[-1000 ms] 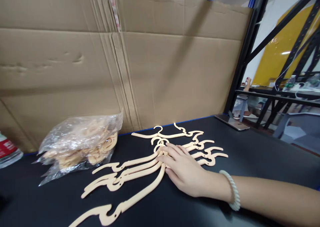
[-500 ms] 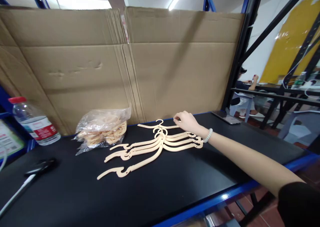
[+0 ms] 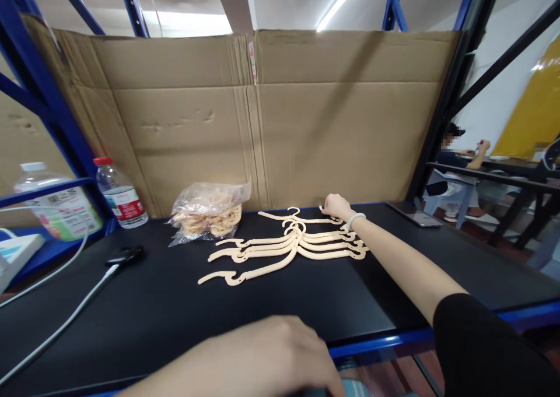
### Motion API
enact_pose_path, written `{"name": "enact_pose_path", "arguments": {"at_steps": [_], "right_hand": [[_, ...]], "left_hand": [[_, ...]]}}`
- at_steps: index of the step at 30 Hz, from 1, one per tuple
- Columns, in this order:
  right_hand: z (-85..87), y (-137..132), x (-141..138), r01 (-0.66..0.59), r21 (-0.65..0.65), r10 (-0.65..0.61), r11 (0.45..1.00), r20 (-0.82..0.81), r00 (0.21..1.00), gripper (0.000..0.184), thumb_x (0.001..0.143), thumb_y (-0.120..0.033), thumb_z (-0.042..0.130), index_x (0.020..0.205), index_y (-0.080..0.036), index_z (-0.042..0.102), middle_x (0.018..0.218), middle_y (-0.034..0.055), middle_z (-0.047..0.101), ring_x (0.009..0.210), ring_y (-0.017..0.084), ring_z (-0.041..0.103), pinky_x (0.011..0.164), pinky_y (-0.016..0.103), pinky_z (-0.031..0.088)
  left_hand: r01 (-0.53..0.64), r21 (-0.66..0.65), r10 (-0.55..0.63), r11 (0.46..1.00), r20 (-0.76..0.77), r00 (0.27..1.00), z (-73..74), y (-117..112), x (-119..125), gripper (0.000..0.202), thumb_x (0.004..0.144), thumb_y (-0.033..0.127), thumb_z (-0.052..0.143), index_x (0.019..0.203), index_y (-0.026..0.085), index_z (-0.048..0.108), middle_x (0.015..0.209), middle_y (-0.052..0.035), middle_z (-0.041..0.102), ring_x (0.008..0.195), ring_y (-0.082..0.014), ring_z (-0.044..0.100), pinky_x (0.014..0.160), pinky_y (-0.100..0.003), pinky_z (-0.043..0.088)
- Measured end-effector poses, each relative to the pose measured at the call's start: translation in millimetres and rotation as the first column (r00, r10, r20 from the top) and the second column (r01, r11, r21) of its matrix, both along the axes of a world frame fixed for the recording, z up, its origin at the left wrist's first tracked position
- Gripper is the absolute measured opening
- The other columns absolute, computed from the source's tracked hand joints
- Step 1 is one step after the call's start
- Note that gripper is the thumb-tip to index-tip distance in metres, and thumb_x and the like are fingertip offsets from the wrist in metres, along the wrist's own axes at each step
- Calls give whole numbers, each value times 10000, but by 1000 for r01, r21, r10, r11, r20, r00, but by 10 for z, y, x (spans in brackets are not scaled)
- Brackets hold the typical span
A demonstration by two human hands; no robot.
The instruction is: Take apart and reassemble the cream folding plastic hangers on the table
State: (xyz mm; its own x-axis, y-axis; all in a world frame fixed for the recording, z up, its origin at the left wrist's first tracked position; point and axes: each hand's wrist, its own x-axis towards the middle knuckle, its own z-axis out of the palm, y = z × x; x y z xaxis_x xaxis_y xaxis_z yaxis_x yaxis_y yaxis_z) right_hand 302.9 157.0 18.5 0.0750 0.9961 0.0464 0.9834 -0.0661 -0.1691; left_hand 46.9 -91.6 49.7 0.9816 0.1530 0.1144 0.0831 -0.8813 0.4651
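Note:
Several cream folding clothes hangers point(image 3: 262, 251) lie in a fanned stack on the black tabletop, their hooks bunched in the middle. My right hand point(image 3: 338, 206), with a beaded bracelet at the wrist, is at the far end of the stack. Its fingers are closed on the right-hand end piece of the farthest hanger point(image 3: 272, 215). My left hand point(image 3: 271, 356) hovers blurred at the near edge of the table, apart from the hangers. Its fingers point down and are mostly out of sight.
A clear plastic bag point(image 3: 210, 210) of more cream pieces stands behind the hangers on the left. Past it are a red-capped bottle point(image 3: 125, 201), a black device with a white cable point(image 3: 125, 256) and a larger jug point(image 3: 61, 204). A phone point(image 3: 415, 214) lies far right. Cardboard point(image 3: 350, 123) walls the back.
My left hand has come into view at the bottom. My right hand has closed at the far hanger's right end, where a folded end piece now shows. The view has swung left.

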Motion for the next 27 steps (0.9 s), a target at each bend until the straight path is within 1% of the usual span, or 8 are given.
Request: {"name": "enact_pose_path", "arguments": {"at_steps": [6,9,13,16,19,21,24,27], "right_hand": [[66,37,90,33,74,-30,997,-42,999,332,930,-329,589,1211,-153,566,1214,100,588,1027,223,613,860,422,532],[89,6,109,49,138,-35,989,-103,994,317,934,-329,584,1205,-166,571,1214,93,589,1028,220,612,861,419,531],[179,-64,60,29,245,29,969,-230,973,279,941,-337,571,1168,-176,590,1191,82,603,1009,207,617,858,411,531],[288,-150,-67,-20,332,141,943,-344,928,210,922,-306,592,1043,-141,641,1059,72,657,945,193,632,831,378,527],[375,-318,-303,-93,402,292,911,-466,835,161,880,-214,575,892,-103,692,877,76,699,827,171,642,752,281,504],[398,-494,-508,-182,413,402,892,-543,737,193,872,-206,539,860,-102,702,811,70,702,729,140,629,667,241,487],[375,-824,-826,-359,399,537,844,-629,562,197,846,-253,555,809,-135,709,743,30,686,653,109,595,583,207,456],[321,-1124,-1081,-463,379,576,801,-698,424,190,829,-247,546,730,-139,668,679,7,650,602,95,568,542,195,440]], "left_hand": [[-334,-121,341,935,34,940,183,397,-155,172,916,189,494,1015,186,635,943,-34,703,862,-152,652,803,-266,518],[-514,118,513,850,40,858,-2,556,-176,207,908,264,516,1074,199,622,1082,-72,654,1017,-228,603,924,-386,478],[-471,413,542,780,-70,837,-214,736,-212,270,915,327,503,1091,167,630,1075,-131,638,1037,-322,576,907,-504,465],[-480,435,544,762,-28,839,-280,855,-231,268,920,340,492,1077,174,632,1072,-128,638,1040,-332,580,904,-526,460],[-583,259,579,770,98,809,-309,932,-225,260,898,338,520,1086,181,608,1109,-123,637,1075,-318,580,938,-516,452],[-664,-38,657,747,191,729,-312,952,-208,317,886,359,536,1147,180,559,1185,-130,612,1064,-287,599,935,-478,476],[-592,-574,791,566,176,586,-296,950,-178,418,868,417,566,1196,166,503,1228,-141,590,918,-225,670,853,-404,541],[-429,-811,832,397,121,541,-288,934,-164,459,792,438,684,1125,146,567,1136,-118,643,804,-174,689,794,-327,559]]}}
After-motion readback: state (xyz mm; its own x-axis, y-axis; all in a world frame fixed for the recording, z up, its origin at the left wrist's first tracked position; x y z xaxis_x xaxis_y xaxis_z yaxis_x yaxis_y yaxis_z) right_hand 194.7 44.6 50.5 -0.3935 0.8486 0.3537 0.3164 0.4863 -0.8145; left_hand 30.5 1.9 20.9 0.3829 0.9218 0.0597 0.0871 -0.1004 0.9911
